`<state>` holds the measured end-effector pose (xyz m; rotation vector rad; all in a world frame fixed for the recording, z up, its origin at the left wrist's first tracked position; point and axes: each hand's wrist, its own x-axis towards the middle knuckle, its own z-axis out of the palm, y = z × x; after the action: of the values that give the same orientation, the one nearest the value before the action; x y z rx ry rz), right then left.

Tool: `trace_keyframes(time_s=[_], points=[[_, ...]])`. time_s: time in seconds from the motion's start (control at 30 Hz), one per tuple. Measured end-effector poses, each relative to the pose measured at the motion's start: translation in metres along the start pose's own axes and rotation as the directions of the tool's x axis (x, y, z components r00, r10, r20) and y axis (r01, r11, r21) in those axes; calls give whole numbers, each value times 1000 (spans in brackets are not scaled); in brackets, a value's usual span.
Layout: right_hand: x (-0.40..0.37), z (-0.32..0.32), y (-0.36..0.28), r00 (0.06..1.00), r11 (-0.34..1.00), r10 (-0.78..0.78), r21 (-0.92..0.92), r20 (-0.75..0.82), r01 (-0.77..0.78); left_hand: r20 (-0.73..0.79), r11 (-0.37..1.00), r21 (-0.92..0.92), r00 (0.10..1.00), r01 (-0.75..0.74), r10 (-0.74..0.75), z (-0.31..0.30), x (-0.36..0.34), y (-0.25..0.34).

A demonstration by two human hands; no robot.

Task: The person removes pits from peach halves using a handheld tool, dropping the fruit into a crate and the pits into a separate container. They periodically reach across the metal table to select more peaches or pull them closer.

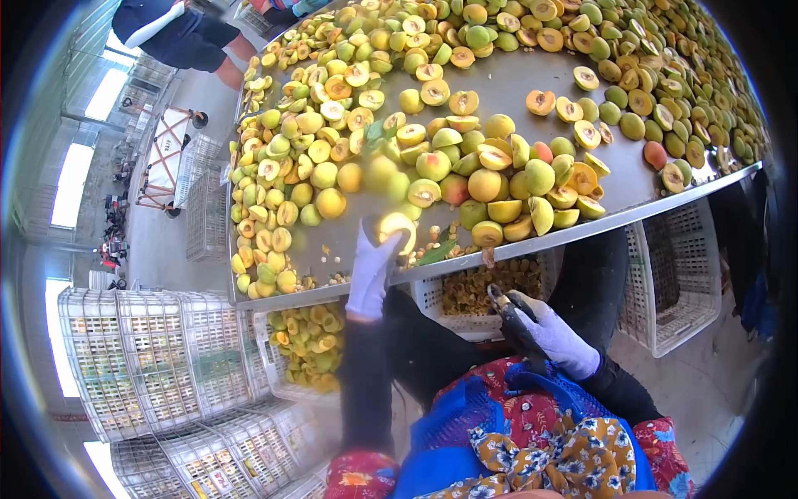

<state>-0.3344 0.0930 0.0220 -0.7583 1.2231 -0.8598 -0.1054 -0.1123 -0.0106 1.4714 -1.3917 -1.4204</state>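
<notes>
My left hand (371, 264), in a pale lilac glove, reaches over the table's near edge. Its fingers are around a halved yellow peach (399, 228), cut face up; motion blurs the fingertips. Lower on the right, my right hand (547, 331) is closed in a glove with dark finger coating. From its fingers sticks a short tool with a metal tip (497, 296), its kind partly hidden by the hand. Just beyond my left hand lies a pile of peach halves (486, 185) on the metal table (499, 83). Small pale pits and a green leaf (439, 252) lie near the edge.
Under the table edge stands a white crate (428, 293) of brownish pits or scraps. A crate of peach halves (309, 345) is left of it. Another white crate (686, 283) stands right. Stacked crates (158, 358) fill the left. Another person (187, 37) stands at the far left.
</notes>
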Motion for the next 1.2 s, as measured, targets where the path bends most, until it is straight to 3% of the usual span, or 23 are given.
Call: trace_keyframes(time_s=[0.03,0.13,0.17,0.23,0.33,0.37,0.4,0.47,0.5,0.6,0.7,0.73,0.77,0.8,0.83,0.87,0.9,0.93,1.03,1.13,1.2], points=[[2,5,-4,978,948,-208,-254,-34,192,52,997,-41,997,65,-63,9,-27,17],[3,17,-13,877,645,-475,-651,68,400,203,917,-308,960,252,-195,28,-73,13],[2,20,-17,859,593,-503,-686,93,422,191,908,-344,965,239,-181,40,-85,15],[-1,26,-15,884,639,-466,-676,39,367,154,909,-385,982,160,-108,59,-102,11],[-1,31,2,877,657,-481,-662,2,362,96,955,-294,995,33,-5,73,-115,-2],[-3,32,6,895,667,-446,-670,-7,327,109,980,-24,974,-197,199,73,-120,0],[-5,33,8,910,672,-414,-679,-13,296,97,976,-49,972,-211,215,75,-120,-3],[-10,32,11,857,524,-507,-757,91,391,65,967,-95,968,-235,241,81,-123,-12],[-11,32,13,825,441,-545,-784,153,436,43,968,-176,981,-179,189,85,-128,-9],[-9,30,22,847,555,-503,-687,171,468,-19,969,-143,979,-204,203,90,-137,-10],[-9,24,19,877,788,-441,-385,188,479,-43,914,144,920,-380,389,95,-146,2],[-9,20,16,899,869,-386,-246,208,430,-34,914,136,920,-383,391,98,-147,3],[-10,14,7,920,949,-284,-60,269,311,-23,914,128,920,-385,391,100,-148,4],[-14,13,0,931,957,-74,289,358,-35,-13,913,121,919,-389,394,102,-148,5],[-19,13,-7,893,736,141,558,428,-383,29,938,0,938,-345,345,102,-145,0],[-19,14,-2,889,621,143,660,435,-423,79,950,-119,951,-288,298,102,-141,-11],[-15,11,10,786,355,46,726,616,-590,135,946,-234,956,-225,260,102,-138,-17],[-10,7,22,667,75,-112,675,737,-734,202,938,-283,944,-199,261,103,-135,-16],[-8,5,43,591,-46,-308,609,746,-792,344,933,-326,901,-150,265,104,-131,-19],[-11,3,41,663,-70,-247,670,706,-739,397,954,-232,876,-191,272,109,-124,-23],[-12,1,39,735,74,-124,745,666,-663,353,950,-272,902,-154,247,115,-124,-25]])
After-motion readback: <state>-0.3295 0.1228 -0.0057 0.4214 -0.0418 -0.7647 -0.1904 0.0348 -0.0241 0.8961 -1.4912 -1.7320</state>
